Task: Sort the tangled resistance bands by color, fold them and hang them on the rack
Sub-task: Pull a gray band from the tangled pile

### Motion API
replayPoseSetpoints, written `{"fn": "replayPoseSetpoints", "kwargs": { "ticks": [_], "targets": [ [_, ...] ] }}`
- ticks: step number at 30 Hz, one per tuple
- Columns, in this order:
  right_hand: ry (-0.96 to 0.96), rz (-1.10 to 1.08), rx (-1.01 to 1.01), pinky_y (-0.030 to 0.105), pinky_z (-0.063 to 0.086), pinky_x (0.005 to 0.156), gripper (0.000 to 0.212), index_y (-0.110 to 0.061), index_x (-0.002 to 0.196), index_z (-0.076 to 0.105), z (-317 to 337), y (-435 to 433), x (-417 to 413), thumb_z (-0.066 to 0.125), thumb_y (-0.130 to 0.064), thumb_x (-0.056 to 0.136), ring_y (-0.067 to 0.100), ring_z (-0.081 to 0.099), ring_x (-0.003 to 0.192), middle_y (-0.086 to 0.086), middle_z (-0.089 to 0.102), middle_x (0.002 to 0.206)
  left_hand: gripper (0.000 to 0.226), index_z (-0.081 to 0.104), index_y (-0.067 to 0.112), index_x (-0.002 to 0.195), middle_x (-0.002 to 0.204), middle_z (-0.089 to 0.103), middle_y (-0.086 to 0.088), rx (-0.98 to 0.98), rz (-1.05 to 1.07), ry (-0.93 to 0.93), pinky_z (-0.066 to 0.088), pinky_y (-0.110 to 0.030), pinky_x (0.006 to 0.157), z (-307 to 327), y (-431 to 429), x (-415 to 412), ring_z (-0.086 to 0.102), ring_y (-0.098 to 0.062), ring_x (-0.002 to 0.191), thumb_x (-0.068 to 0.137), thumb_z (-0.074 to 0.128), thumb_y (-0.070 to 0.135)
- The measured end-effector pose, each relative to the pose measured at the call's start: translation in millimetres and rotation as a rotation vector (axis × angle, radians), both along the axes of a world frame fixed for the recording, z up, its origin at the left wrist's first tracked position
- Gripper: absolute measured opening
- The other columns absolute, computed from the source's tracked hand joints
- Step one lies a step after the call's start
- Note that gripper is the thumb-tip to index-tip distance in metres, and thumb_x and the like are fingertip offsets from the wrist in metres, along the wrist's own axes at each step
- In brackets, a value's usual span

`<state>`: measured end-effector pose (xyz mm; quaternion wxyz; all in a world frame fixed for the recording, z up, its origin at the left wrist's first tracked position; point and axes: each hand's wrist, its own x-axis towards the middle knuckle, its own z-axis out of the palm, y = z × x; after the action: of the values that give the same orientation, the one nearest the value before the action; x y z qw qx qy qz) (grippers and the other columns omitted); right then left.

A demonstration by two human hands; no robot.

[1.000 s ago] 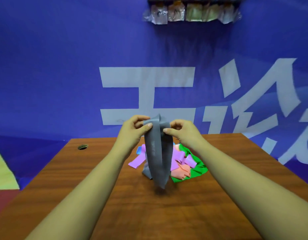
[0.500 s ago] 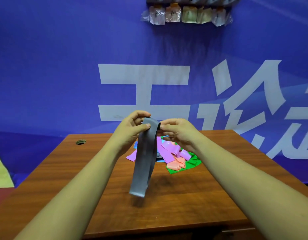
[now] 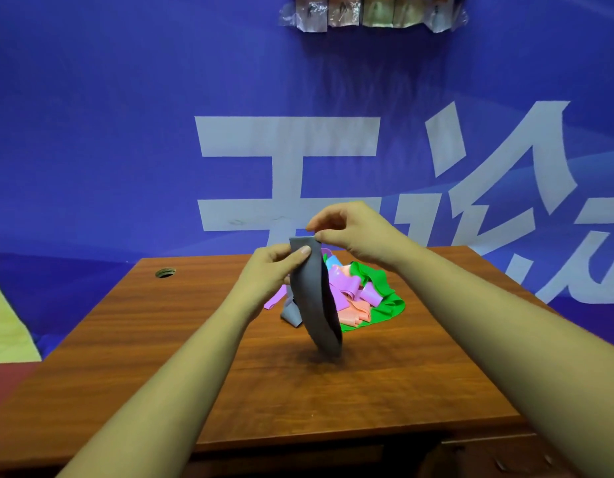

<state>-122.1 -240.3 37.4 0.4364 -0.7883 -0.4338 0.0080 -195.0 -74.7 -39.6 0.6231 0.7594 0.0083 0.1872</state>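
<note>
Grey band [image 3: 315,298]: doubled, hanging over desk [image 3: 160,339]; tail has swung from 7 to 5 o'clock. Left hand [image 3: 271,270] grips its top; right hand [image 3: 353,232], now risen above, pinches the fold. Pile [image 3: 367,294] at 2 o'clock, unsorted. Folding likely under way.

**White characters span blue backdrop**

Large white Chinese characters run across the blue backdrop [image 3: 126,132] behind the desk [image 3: 195,374]. The first character [image 3: 288,136] shows two horizontal bars on a central stem. Its lower part is hidden, so it cannot be read for certain. The second character [image 3: 505,188] reads as "论". A third character [image 3: 609,215] is cut off by the right edge. Labels on the packets [image 3: 371,13] hung at the top are too small to read.
</note>
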Motion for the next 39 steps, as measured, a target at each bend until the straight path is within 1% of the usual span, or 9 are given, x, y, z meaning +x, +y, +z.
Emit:
{"fn": "replayPoseSetpoints", "kwargs": {
  "ticks": [2,7,11,14,19,22,29,35,39],
  "targets": [
    [-0.007,-0.027,-0.027,0.024,0.054,0.083,0.019,-0.008,0.106,0.072,2,1,4,0.066,-0.016,0.089,0.013,0.068,0.095,0.005,0.073,0.1,0.021,0.075,0.016,0.102,0.085,0.075,0.007,0.015,0.032,-0.057,0.049,-0.015,0.067,0,-2,2,0.064,0.001,0.075,0.093,0.063,0.031],
    [-0.152,-0.052,-0.272,0.013,0.04,0.048,0.019,-0.009,0.09,0.074,-5,14,10,0.068,-0.027,0.088,0.0,0.052,0.051,-0.003,0.064,0.066,0.016,0.072,0.01,0.098,0.071,0.069,0.014,0.012,-0.016,-0.045,0.041,-0.004,0.054,-11,-3,9,0.059,0.008,0.059,0.094,0.061,0.021],
    [-0.065,-0.077,-0.074,0.022,0.049,0.063,0.017,-0.004,0.09,0.072,-5,19,14,0.067,-0.02,0.09,0.008,0.059,0.068,0.005,0.071,0.081,0.034,0.07,0.014,0.112,0.11,0.074,-0.006,-0.091,-0.171,0.063,0.056,-0.033,0.082,-42,3,13,0.068,-0.019,0.101,0.082,0.074,0.031],
    [0.022,-0.184,0.102,0.014,0.044,0.053,0.016,-0.003,0.089,0.071,-6,16,23,0.066,-0.018,0.09,0.004,0.053,0.06,0.003,0.066,0.076,0.033,0.07,0.008,0.108,0.097,0.074,-0.013,-0.079,-0.241,0.199,0.054,-0.044,0.082,-79,8,9,0.068,-0.028,0.089,0.08,0.077,0.024],
    [0.182,-0.348,0.266,0.024,0.046,0.05,0.014,-0.011,0.078,0.066,-29,5,52,0.063,-0.018,0.09,0.012,0.053,0.058,0.0,0.06,0.068,0.035,0.07,0.006,0.094,0.083,0.071,-0.014,-0.135,-0.291,0.331,0.054,-0.031,0.07,-119,24,-12,0.067,-0.024,0.074,0.073,0.079,0.032],
    [0.254,-0.456,0.339,0.026,0.048,0.05,0.019,-0.015,0.071,0.062,-54,-2,68,0.062,-0.018,0.09,0.017,0.058,0.062,0.004,0.061,0.071,0.045,0.069,0.001,0.094,0.082,0.069,-0.016,-0.17,-0.225,0.421,0.054,-0.029,0.064,-136,38,-24,0.065,-0.023,0.069,0.068,0.082,0.034],
    [0.533,-0.6,0.407,0.023,0.047,0.044,0.025,-0.012,0.067,0.059,-129,-30,83,0.061,-0.012,0.091,0.018,0.057,0.055,0.011,0.059,0.071,0.01,0.061,0.016,0.086,0.074,0.065,-0.006,-0.427,0.106,0.426,0.047,-0.019,0.059,-160,76,-29,0.068,-0.014,0.068,0.094,0.057,0.012],
    [0.823,-0.678,0.35,0.018,0.052,0.04,0.022,-0.008,0.07,0.056,-206,-39,65,0.062,-0.004,0.091,0.014,0.058,0.048,0.011,0.055,0.068,0.021,0.057,0.013,0.072,0.055,0.049,-0.001,-0.193,0.367,0.417,0.037,-0.023,0.051,-169,77,-23,0.044,-0.014,0.052,0.093,0.058,0.011],
    [0.488,-0.742,-0.042,0.028,0.043,0.054,0.021,-0.005,0.066,0.064,-244,-42,61,0.068,-0.013,0.085,0.021,0.056,0.062,0.012,0.064,0.073,0.008,0.059,0.018,0.089,0.068,0.057,0.0,0.095,0.517,0.428,0.037,-0.027,0.052,-176,78,-22,0.05,-0.017,0.059,0.088,0.063,0.012]
  ]
}}
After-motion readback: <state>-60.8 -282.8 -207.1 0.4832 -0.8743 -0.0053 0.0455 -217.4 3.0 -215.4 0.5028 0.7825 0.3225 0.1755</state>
